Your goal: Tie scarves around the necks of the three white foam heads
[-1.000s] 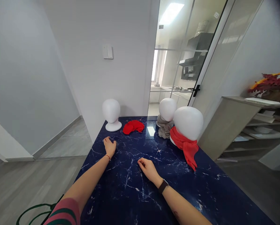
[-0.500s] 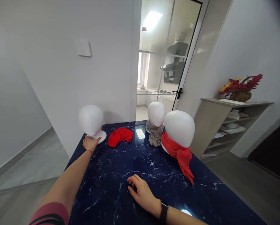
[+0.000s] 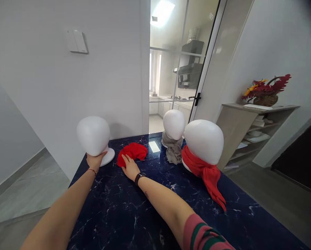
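At the table's left end stands a bare white mannequin head (image 3: 94, 133) on a round base. My left hand (image 3: 95, 160) is closed around its neck, with some of the fingers hidden behind it. A crumpled red scarf (image 3: 136, 150) lies just right of that base. My right hand (image 3: 130, 167) reaches onto the scarf's near left part, fingers apart and touching the cloth. Farther right, a second mannequin head (image 3: 174, 123) wears a grey scarf (image 3: 174, 152). Nearer to me, a third white head (image 3: 205, 141) has a knotted red scarf (image 3: 199, 166) round its neck, one end hanging onto the table.
Everything stands on a dark blue marbled table (image 3: 113, 211) set against a white wall. Behind the right side is a glass door (image 3: 165, 69) with a black handle. A low shelf unit (image 3: 236, 128) carrying a flower basket (image 3: 266, 100) stands at right.
My right hand has moved forward and left from the near middle of the table onto the crumpled red scarf. My left hand remains at the bare head's neck. The view has shifted slightly.
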Tool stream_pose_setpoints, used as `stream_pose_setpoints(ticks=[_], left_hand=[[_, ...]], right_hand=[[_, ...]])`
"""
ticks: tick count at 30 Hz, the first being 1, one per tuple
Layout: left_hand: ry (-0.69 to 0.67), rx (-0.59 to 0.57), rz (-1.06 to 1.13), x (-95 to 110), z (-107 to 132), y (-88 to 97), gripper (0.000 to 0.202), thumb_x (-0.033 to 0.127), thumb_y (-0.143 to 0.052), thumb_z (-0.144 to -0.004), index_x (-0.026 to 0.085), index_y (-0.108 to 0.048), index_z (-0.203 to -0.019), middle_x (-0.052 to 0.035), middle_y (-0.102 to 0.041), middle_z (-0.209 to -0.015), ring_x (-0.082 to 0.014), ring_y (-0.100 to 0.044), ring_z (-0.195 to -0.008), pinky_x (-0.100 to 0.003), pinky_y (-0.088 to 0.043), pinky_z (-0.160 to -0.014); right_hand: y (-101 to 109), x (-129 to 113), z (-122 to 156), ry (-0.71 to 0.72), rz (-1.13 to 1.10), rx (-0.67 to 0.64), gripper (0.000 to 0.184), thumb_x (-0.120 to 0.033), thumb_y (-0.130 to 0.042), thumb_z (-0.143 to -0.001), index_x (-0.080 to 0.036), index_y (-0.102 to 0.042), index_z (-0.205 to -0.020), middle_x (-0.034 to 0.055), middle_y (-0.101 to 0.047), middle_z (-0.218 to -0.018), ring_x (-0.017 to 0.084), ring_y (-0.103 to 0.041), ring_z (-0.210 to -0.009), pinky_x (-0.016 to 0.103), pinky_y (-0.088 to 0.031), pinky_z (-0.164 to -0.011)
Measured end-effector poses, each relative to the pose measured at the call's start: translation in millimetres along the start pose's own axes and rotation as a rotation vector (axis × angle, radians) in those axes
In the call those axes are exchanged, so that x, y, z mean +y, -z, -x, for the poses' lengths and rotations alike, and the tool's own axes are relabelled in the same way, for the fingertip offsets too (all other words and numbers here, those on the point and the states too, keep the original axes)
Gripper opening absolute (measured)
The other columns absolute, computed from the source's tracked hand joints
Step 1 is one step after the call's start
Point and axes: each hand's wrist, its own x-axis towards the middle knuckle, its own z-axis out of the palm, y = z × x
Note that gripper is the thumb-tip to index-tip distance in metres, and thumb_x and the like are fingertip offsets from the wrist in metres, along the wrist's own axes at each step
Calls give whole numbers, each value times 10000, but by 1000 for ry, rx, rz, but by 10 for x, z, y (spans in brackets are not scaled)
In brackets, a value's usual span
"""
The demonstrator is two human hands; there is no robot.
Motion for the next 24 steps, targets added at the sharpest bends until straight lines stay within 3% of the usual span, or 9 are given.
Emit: stream_pose_setpoints(ticks=[4, 11, 16, 20, 24], left_hand=[[39, 117, 54, 204, 325, 108, 858, 494, -804, -422, 103, -513, -1129, -178, -608, -1156, -364, -524, -1143, -489, -418, -965], [51, 266, 125, 668, 1567, 407, 915, 492, -797, -470, 108, -450, -1224, -193, -540, -1228, -381, -447, -1202, -516, -362, -998], [-122, 214, 61, 773, 2459, 685, 943, 417, -757, -567, 89, -313, -1332, -219, -433, -1323, -374, -367, -1259, -512, -305, -1038], [-219, 137, 3, 807, 3001, 940, 900, 369, -742, -578, 104, -325, -1331, -192, -453, -1302, -360, -389, -1231, -487, -315, -1027], [-209, 122, -31, 776, 3345, 1083, 859, 388, -728, -592, 98, -353, -1309, -191, -479, -1269, -358, -412, -1201, -477, -342, -996]], right_hand=[[46, 15, 85, -72, 139, -39, 293, -321, -479, -890, -240, -554, -1161, 52, -584, -1132, 187, -565, -1013, 272, -450, -839], [350, -93, 573, -213, 214, -51, 230, -204, -418, -895, -201, -539, -1090, 69, -627, -1020, 190, -624, -890, 269, -447, -718], [734, -49, 1320, -297, 273, -46, 266, -236, -397, -909, -166, -498, -1145, 111, -655, -973, 221, -647, -862, 291, -443, -699], [1107, 89, 2020, -370, 338, -38, 458, -392, -446, -898, -151, -405, -1286, 122, -688, -880, 254, -666, -797, 311, -442, -667], [1432, 265, 2581, -389, 379, -52, 291, -396, -462, -886, -233, -575, -1098, 85, -700, -830, 230, -665, -739, 278, -411, -630]])
